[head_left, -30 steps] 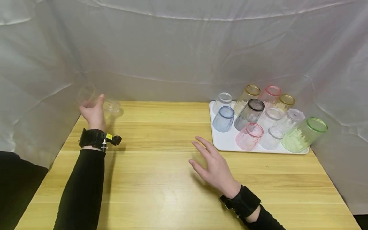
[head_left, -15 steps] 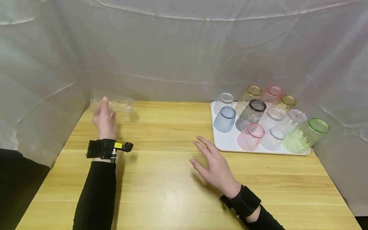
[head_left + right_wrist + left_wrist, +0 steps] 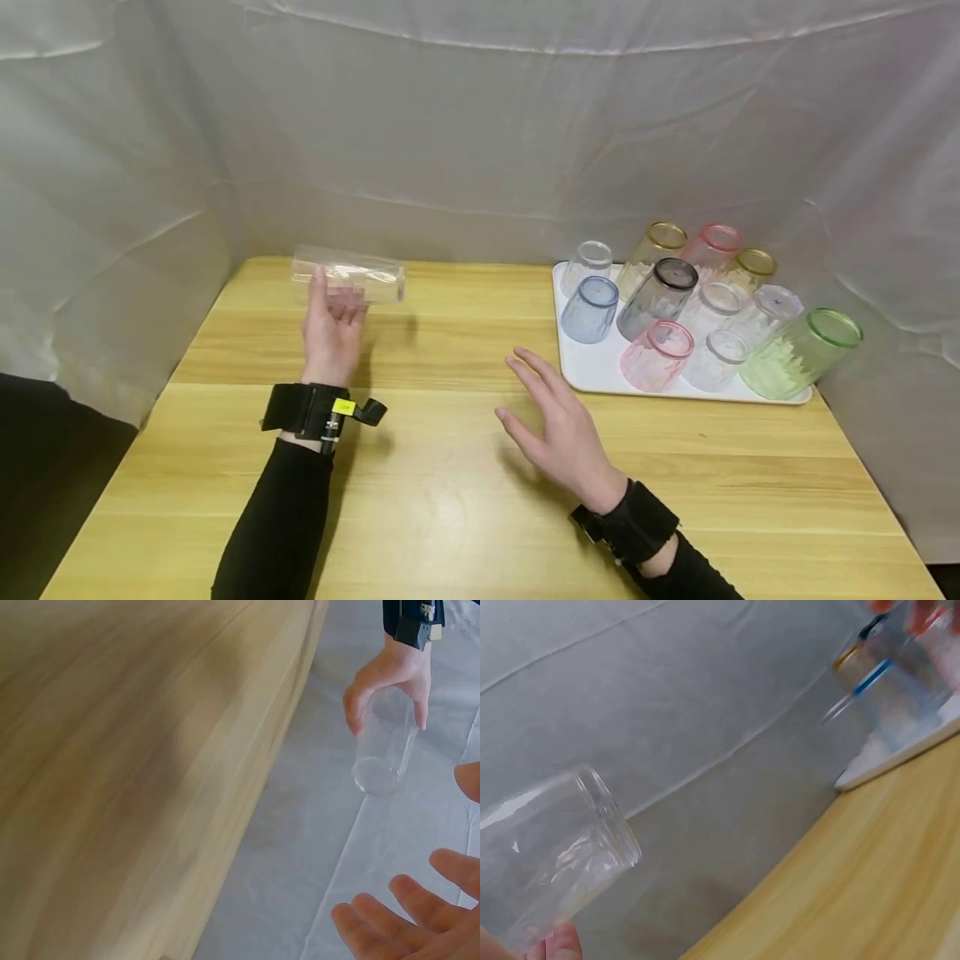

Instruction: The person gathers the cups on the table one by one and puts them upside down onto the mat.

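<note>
Lying sideways in the air over the back left of the table, a clear drinking glass is gripped by my left hand. Thumb and fingers wrap around it from opposite sides, as the right wrist view also shows. In the left wrist view the same clear glass points its thick end to the right. My right hand hovers over the table in front of the tray. Its fingers are spread and relaxed, and nothing is in them.
A white tray stands at the back right, holding several upside-down glasses, among them a blue glass, a grey glass, a pink glass and a green glass. Grey cloth encloses the table's back and sides.
My left hand has carried the clear glass rightward from the back left corner, and the glass has turned from tilted to nearly level. The right hand has stayed almost still.
</note>
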### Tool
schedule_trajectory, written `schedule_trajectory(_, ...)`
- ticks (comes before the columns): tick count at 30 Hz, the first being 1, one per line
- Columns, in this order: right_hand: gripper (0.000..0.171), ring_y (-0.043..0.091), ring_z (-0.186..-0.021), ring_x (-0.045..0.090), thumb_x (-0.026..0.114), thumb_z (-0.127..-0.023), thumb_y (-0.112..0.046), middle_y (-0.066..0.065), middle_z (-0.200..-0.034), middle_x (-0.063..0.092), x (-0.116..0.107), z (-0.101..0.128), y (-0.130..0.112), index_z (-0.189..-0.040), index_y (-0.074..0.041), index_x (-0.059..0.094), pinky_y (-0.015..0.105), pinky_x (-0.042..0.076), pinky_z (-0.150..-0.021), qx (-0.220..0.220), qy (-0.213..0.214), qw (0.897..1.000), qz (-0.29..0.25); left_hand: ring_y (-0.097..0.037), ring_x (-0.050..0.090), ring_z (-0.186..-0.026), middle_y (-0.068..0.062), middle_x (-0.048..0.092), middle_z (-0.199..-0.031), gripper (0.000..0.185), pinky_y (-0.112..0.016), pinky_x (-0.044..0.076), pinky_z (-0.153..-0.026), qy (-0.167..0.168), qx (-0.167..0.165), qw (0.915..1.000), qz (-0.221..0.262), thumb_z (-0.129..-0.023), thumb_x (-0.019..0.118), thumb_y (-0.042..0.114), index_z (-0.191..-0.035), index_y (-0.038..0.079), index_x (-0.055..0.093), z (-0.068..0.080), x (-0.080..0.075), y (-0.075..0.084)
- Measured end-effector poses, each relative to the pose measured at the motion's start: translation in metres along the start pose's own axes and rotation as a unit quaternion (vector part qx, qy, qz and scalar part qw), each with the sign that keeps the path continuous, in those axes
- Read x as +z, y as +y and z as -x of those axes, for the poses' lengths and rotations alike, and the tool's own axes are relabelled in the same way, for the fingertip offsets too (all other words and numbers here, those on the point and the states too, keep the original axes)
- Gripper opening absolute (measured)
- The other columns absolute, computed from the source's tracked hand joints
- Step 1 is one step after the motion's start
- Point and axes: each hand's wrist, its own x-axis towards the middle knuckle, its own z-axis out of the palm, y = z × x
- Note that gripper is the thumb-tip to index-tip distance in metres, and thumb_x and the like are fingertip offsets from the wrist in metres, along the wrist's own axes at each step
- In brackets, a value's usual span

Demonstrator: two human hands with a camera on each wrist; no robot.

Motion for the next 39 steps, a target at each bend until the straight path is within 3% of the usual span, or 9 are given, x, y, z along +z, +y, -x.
schedule_trajectory(6, 0.071, 0.033, -0.142, 0.049, 0.078, -0.089, -0.013, 0.018, -0.155, 0.049, 0.000, -0.011, -0.002, -0.153, -0.003, 0.049, 0.044, 0.041, -0.117, -0.009, 0.031, 0.999, -0.031, -0.016, 0.057, -0.112, -0.004, 0.054, -0.123, 0.046, -0.027, 0.042, -0.115, -0.022, -0.049, 0.9986, -0.003, -0.099, 0.063, 0.055, -0.111, 0.013, 0.048, 0.013, 0.008, -0.024)
schedule_trajectory(11, 0.068, 0.035, -0.143, 0.047, 0.077, -0.091, -0.011, 0.020, -0.156, 0.047, 0.000, -0.022, -0.004, -0.152, 0.000, 0.049, 0.039, 0.038, -0.121, -0.020, 0.054, 0.997, -0.049, -0.015, 0.061, -0.109, -0.007, 0.057, -0.127, 0.054, -0.025, 0.048, -0.109, -0.048, -0.077, 0.9958, -0.012, -0.098, 0.062, 0.060, -0.112, 0.010, 0.051, 0.024, 0.012, -0.041)
schedule_trajectory(17, 0.065, 0.037, -0.143, 0.046, 0.072, -0.096, -0.020, 0.023, -0.156, 0.045, 0.002, -0.035, -0.006, -0.151, 0.002, 0.048, 0.042, 0.038, -0.121, -0.031, 0.079, 0.995, -0.057, -0.012, 0.060, -0.106, -0.010, 0.049, -0.142, 0.078, -0.018, 0.050, -0.103, -0.079, -0.126, 0.9888, -0.007, -0.100, 0.054, 0.064, -0.147, 0.004, 0.034, 0.041, 0.021, -0.054)
schedule_trajectory(19, 0.065, 0.037, -0.144, 0.045, 0.071, -0.097, -0.023, 0.024, -0.156, 0.044, 0.003, -0.038, -0.007, -0.152, 0.003, 0.047, 0.043, 0.037, -0.121, -0.032, 0.084, 0.994, -0.062, -0.011, 0.063, -0.105, -0.010, 0.049, -0.144, 0.083, -0.016, 0.052, -0.098, -0.084, -0.141, 0.9864, -0.006, -0.101, 0.050, 0.066, -0.151, 0.002, 0.032, 0.047, 0.025, -0.058)
schedule_trajectory(27, 0.072, 0.039, -0.145, 0.043, 0.075, -0.093, -0.024, 0.026, -0.157, 0.043, 0.008, -0.051, -0.012, -0.151, 0.005, 0.045, 0.046, 0.037, -0.122, -0.045, 0.112, 0.989, -0.091, -0.011, 0.069, -0.093, -0.003, 0.066, -0.113, 0.074, -0.017, 0.057, -0.086, -0.108, -0.175, 0.9786, 0.010, -0.098, 0.050, 0.070, -0.128, 0.002, 0.053, 0.065, 0.037, -0.072)
schedule_trajectory(35, 0.073, 0.040, -0.142, 0.046, 0.082, -0.089, -0.023, 0.024, -0.154, 0.047, 0.010, -0.058, -0.014, -0.150, 0.001, 0.049, 0.047, 0.039, -0.120, -0.072, 0.129, 0.984, -0.100, -0.012, 0.069, -0.094, -0.004, 0.066, -0.113, 0.083, -0.017, 0.058, -0.081, -0.137, -0.180, 0.9741, -0.001, -0.099, 0.047, 0.072, -0.140, 0.000, 0.046, 0.075, 0.042, -0.081)
schedule_trajectory(39, 0.070, 0.039, -0.140, 0.049, 0.084, -0.085, -0.015, 0.024, -0.151, 0.050, 0.011, -0.059, -0.015, -0.147, -0.001, 0.053, 0.046, 0.042, -0.118, -0.082, 0.136, 0.982, -0.103, -0.011, 0.069, -0.093, -0.005, 0.063, -0.115, 0.078, -0.016, 0.058, -0.077, -0.139, -0.177, 0.9741, -0.010, -0.099, 0.047, 0.072, -0.135, 0.002, 0.047, 0.078, 0.042, -0.084)
